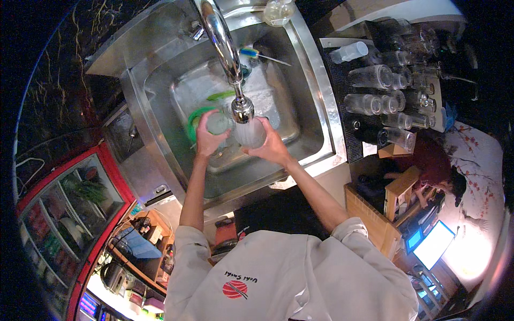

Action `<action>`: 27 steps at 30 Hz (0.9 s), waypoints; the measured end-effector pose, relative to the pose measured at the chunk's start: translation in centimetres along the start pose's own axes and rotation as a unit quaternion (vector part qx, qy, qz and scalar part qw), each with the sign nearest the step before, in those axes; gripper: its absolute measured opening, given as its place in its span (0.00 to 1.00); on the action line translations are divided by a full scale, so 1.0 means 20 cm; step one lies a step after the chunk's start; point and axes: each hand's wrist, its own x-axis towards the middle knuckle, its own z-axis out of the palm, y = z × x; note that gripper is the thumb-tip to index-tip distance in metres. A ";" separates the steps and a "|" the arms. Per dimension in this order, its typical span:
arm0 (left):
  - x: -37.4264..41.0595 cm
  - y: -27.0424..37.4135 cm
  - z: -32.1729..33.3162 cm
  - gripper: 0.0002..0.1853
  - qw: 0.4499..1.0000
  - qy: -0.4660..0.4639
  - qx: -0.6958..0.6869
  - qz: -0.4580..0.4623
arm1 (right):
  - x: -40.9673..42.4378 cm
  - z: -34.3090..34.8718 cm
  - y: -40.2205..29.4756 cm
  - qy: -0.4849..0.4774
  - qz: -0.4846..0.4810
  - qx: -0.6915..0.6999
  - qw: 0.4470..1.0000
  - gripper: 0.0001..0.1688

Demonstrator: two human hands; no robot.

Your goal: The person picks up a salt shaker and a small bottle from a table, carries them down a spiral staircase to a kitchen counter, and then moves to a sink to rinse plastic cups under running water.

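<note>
Both my hands are over a stainless steel sink (311, 138). My left hand (209, 138) is curled around a clear drinking glass (219, 122), seen from above. Just to the right, my right hand (271, 144) grips a second glass (251, 134) under the chrome faucet (225, 44). Water sprays from the faucet head (242, 110) into or onto that second glass. Below my left hand, partly covered by it, lies a round green object (192, 124). A green strip (220, 96) and a blue-handled brush (249, 52) rest farther back in the basin.
Many upturned glasses (367, 77) stand on a dark mat (353, 146) right of the sink. A glass jar (278, 13) sits on the back rim. Left is a red-framed display fridge (116, 172). At far right another person (431, 172) is by a desk with a lit monitor (433, 244).
</note>
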 end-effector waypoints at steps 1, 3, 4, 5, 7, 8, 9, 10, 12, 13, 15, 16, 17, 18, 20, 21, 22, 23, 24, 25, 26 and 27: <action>-0.02 -0.01 0.04 0.35 1.000 -0.019 0.001 0.013 | -0.01 -0.02 -0.02 -0.008 -0.006 -0.036 0.999 0.56; -0.07 -0.03 0.13 0.36 0.997 -0.060 0.001 0.040 | -0.01 -0.08 -0.04 -0.021 -0.015 -0.107 0.994 0.56; -0.09 -0.02 0.17 0.39 0.998 -0.049 0.003 0.049 | -0.02 -0.11 -0.05 -0.033 -0.012 -0.162 0.986 0.55; -0.10 -0.02 0.21 0.40 0.996 -0.068 -0.001 0.051 | -0.02 -0.13 -0.06 -0.044 -0.009 -0.217 0.975 0.55; -0.10 0.00 0.26 0.41 0.993 -0.106 -0.009 0.057 | -0.03 -0.18 -0.08 -0.066 -0.001 -0.289 0.955 0.54; -0.11 -0.03 0.30 0.43 0.991 -0.121 -0.038 0.046 | -0.04 -0.20 -0.09 -0.075 0.004 -0.306 0.949 0.53; -0.13 -0.12 0.33 0.44 0.989 -0.129 -0.062 0.034 | -0.04 -0.20 -0.12 -0.090 0.002 -0.322 0.943 0.53; -0.14 -0.14 0.35 0.45 0.987 -0.142 -0.073 0.030 | -0.05 -0.20 -0.13 -0.094 0.023 -0.332 0.938 0.52; -0.14 -0.13 0.36 0.46 0.982 -0.168 -0.078 0.031 | -0.05 -0.22 -0.17 -0.099 0.067 -0.350 0.929 0.51; -0.13 -0.11 0.36 0.47 0.980 -0.182 -0.072 0.035 | -0.06 -0.23 -0.20 -0.095 0.077 -0.351 0.928 0.51; -0.12 -0.10 0.36 0.45 0.978 -0.188 -0.025 0.091 | -0.08 -0.24 -0.27 -0.089 0.094 -0.353 0.927 0.51; -0.13 -0.14 0.36 0.45 0.976 -0.185 0.000 0.117 | -0.09 -0.24 -0.31 -0.096 0.094 -0.367 0.920 0.51; -0.14 -0.18 0.37 0.44 0.978 -0.188 -0.086 0.036 | -0.10 -0.24 -0.35 -0.103 0.095 -0.382 0.914 0.51; -0.16 -0.27 0.38 0.43 0.967 -0.181 -0.171 -0.046 | -0.11 -0.23 -0.41 -0.114 0.089 -0.397 0.906 0.51; -0.16 -0.25 0.39 0.42 0.966 -0.174 -0.187 -0.046 | -0.16 -0.27 -0.46 -0.106 0.051 -0.413 0.903 0.51; -0.14 -0.15 0.39 0.41 0.977 -0.174 -0.119 0.037 | -0.19 -0.33 -0.46 -0.093 0.043 -0.420 0.902 0.51; -0.16 -0.10 0.37 0.41 0.979 -0.162 -0.046 0.118 | -0.22 -0.36 -0.48 -0.083 0.045 -0.412 0.906 0.52; -0.17 -0.05 0.38 0.41 0.980 -0.158 -0.065 0.099 | -0.25 -0.39 -0.50 -0.073 0.048 -0.405 0.910 0.52; -0.18 -0.01 0.37 0.40 0.982 -0.152 -0.083 0.080 | -0.27 -0.42 -0.52 -0.063 0.048 -0.396 0.915 0.53; -0.18 0.02 0.37 0.40 0.982 -0.148 -0.100 0.062 | -0.30 -0.45 -0.51 -0.061 0.044 -0.349 0.934 0.53; -0.18 0.05 0.36 0.39 0.983 -0.150 -0.097 0.043 | -0.32 -0.48 -0.49 -0.058 0.040 -0.301 0.951 0.52; -0.16 0.11 0.35 0.39 0.983 -0.157 -0.094 0.026 | -0.35 -0.52 -0.46 -0.052 0.037 -0.252 0.966 0.52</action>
